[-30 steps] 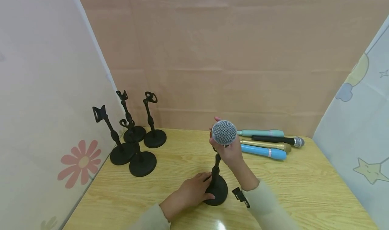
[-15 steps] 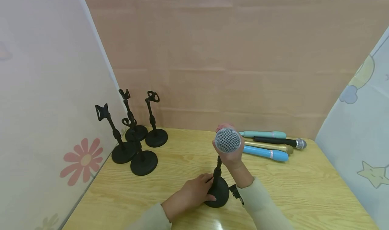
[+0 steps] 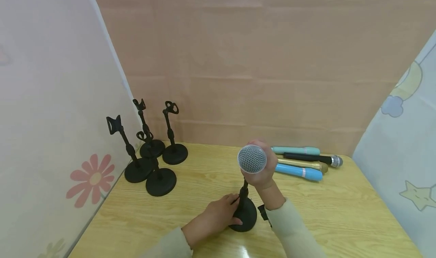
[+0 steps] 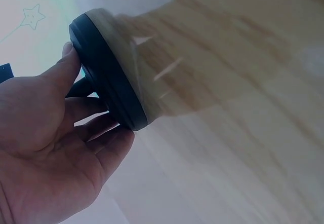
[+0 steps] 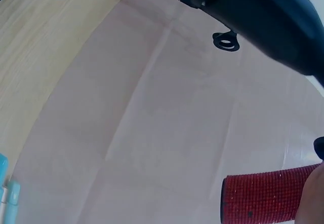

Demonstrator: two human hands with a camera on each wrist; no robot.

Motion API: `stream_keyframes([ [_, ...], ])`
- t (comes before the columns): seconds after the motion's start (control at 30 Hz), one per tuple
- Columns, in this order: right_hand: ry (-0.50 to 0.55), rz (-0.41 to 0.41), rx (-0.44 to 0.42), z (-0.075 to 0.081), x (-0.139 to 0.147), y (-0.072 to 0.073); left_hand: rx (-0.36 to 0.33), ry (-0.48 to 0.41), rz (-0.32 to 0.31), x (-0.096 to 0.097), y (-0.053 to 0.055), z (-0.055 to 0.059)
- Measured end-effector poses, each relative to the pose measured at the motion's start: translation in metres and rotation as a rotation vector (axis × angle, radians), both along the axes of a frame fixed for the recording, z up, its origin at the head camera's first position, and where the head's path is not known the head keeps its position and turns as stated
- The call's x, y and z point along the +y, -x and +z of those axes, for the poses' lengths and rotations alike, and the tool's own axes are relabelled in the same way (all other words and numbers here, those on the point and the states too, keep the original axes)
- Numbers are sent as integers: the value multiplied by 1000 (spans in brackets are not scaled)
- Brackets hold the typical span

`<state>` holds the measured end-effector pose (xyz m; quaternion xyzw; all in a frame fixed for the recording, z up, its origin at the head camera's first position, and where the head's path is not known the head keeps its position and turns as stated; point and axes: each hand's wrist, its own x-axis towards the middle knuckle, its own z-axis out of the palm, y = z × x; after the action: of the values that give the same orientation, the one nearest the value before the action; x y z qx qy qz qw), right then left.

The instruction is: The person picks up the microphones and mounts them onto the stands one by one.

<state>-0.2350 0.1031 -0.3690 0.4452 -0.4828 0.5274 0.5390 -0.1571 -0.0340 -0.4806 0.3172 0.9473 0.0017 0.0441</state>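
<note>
My right hand (image 3: 263, 176) grips a microphone whose silver mesh head (image 3: 252, 159) faces the head camera. Its red, studded handle (image 5: 266, 196) shows in the right wrist view, with part of the hand at the right edge. Below it stands a black desk microphone stand (image 3: 248, 217), its upper end hidden behind the right hand. Low on that stand, my left hand (image 3: 218, 214) holds the round base. The left wrist view has the thumb on one side of the base rim (image 4: 104, 67) and fingertips on the other.
Several black microphone stands (image 3: 161, 182) with clips on top are grouped at the back left. Teal, black, gold and blue microphones (image 3: 296, 171) lie at the back right. A small black item (image 3: 263, 212) sits by the right sleeve. Walls border the wooden table (image 3: 340, 212).
The right hand's fingers have closed further around the microphone and the hand has moved slightly right and down. The stand's upper end has become hidden behind it. The left hand stays on the base.
</note>
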Motion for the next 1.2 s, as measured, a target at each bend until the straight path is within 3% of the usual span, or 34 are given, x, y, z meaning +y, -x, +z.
stream_keyframes([
  [0.27, -24, -119, 5, -3, 3, 0, -13, -10, -3, 0, 0, -5],
  [0.33, -3, -88, 41, -4, 3, 1, -23, -19, -8, 0, 0, -7],
  [0.47, 32, 58, 97, -4, 3, 3, -26, -21, -1, -1, 0, -9],
  [0.53, 32, 66, 100, -3, 3, 3, -16, -20, 7, -2, 1, -8],
  [0.7, 21, -132, 115, -2, 6, 4, 3, -21, -2, -2, 2, -6],
  [0.8, -6, -197, 95, -2, 9, 3, 25, -17, -12, -1, 2, -4],
  [0.87, -43, -171, 66, -3, 10, 3, 26, -18, -11, -1, 2, -4],
  [1.0, -104, 87, -7, -5, 11, 3, 1, -27, -5, 0, 2, -5],
  [1.07, -111, 158, -44, -5, 10, 2, -6, -29, -8, 0, 2, -7],
  [1.13, -107, 160, -76, -7, 9, -1, -1, -25, -11, 0, 2, -9],
  [1.2, -98, 82, -109, -8, 7, -6, 4, -20, -14, -1, 3, -9],
])
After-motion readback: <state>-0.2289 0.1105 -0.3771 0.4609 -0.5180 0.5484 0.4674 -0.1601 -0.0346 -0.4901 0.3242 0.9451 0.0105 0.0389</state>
